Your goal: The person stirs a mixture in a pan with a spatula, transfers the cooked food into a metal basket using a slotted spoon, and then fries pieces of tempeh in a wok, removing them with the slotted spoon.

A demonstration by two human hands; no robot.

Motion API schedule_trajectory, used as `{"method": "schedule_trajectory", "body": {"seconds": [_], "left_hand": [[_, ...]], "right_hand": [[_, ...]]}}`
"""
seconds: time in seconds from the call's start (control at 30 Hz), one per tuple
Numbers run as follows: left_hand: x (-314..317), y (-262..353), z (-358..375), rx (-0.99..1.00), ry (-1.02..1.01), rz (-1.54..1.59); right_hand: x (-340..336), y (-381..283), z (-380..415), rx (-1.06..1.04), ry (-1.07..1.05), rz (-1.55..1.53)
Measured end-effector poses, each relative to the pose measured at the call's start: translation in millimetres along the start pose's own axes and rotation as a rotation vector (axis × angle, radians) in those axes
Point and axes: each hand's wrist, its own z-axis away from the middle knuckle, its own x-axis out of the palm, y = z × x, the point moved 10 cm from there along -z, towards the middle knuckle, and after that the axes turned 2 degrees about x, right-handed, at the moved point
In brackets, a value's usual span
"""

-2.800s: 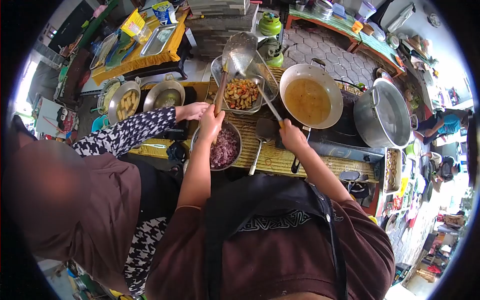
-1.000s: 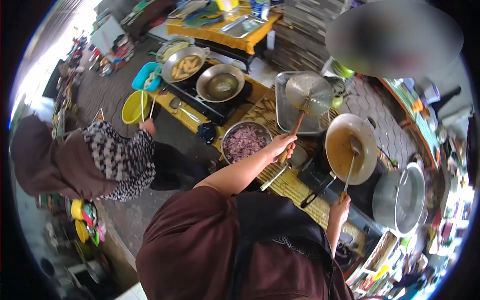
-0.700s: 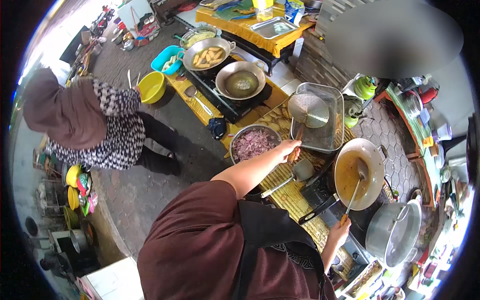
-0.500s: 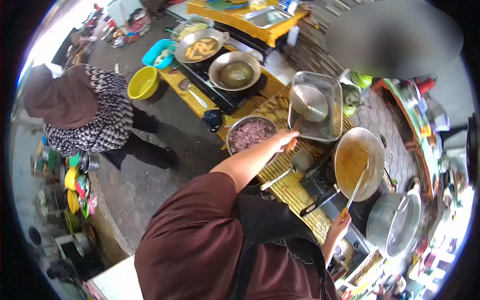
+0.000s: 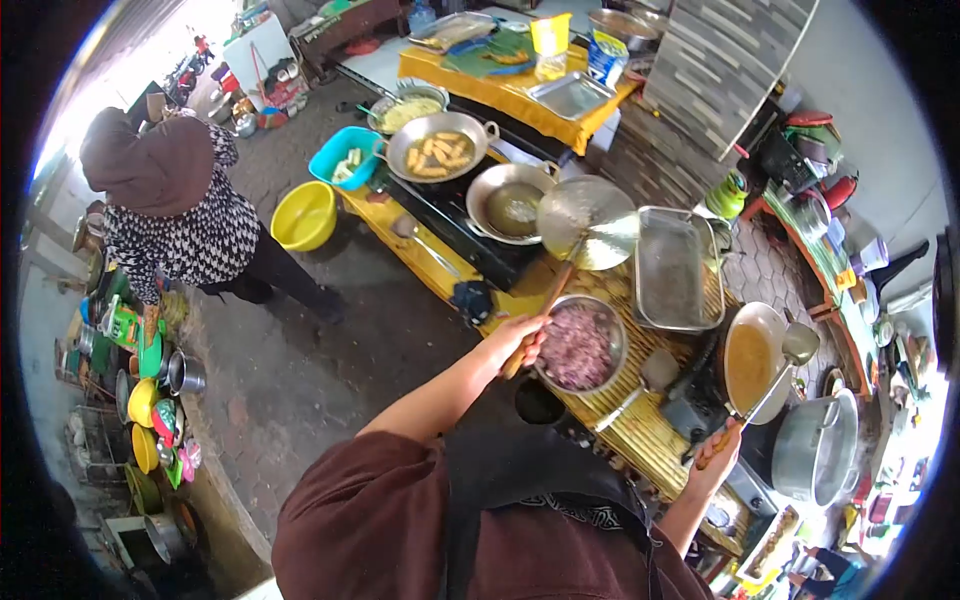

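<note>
My left hand is wrapped round the wooden handle of a wide, round skimmer, its disc raised between a wok of oil and a metal tray. Just below that handle stands a bowl of purplish sliced shallots. In my right hand is the wooden grip of a long ladle. Its metal bowl is up at the far right rim of a pan of brown oil, and the shaft crosses over the pan.
A spatula lies on the bamboo-slat table. A large aluminium pot stands right of it. Farther back, fritters sit in another wok. A co-worker bends at the left, near a yellow basin on the floor.
The skimmer has moved off the tray, left and upright. The ladle's end has lifted out of the pan to its right rim. The camera view has shifted, and the co-worker is reaching downward.
</note>
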Motion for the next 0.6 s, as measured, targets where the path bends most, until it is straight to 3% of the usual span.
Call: {"method": "schedule_trajectory", "body": {"seconds": [0.07, 0.13, 0.27, 0.4, 0.5, 0.6], "left_hand": [[-47.9, 27.3, 54.1, 0.027, 0.022, 0.023], [-109.4, 47.6, 101.5, 0.051, 0.055, 0.038], [-221.0, 85.4, 204.5, 0.089, 0.355, -0.01], [-304.4, 105.6, 283.6, 0.156, 0.574, -0.014], [-351.0, 120.0, 308.0, 0.231, 0.66, 0.01], [-380.0, 146.6, 307.2, 0.293, 0.686, 0.056]], "right_hand": [[42.6, 27.4, 24.7, 0.005, -0.044, -0.041], [99.1, 57.7, 57.1, 0.138, -0.183, -0.041], [221.7, 148.3, 102.6, 0.476, -0.537, -0.232], [328.2, 204.3, 136.4, 0.568, -0.628, 0.148], [412.8, 246.7, 151.1, 0.63, -0.81, 0.332], [484.9, 286.7, 152.9, 0.593, -0.851, 0.495]]}}
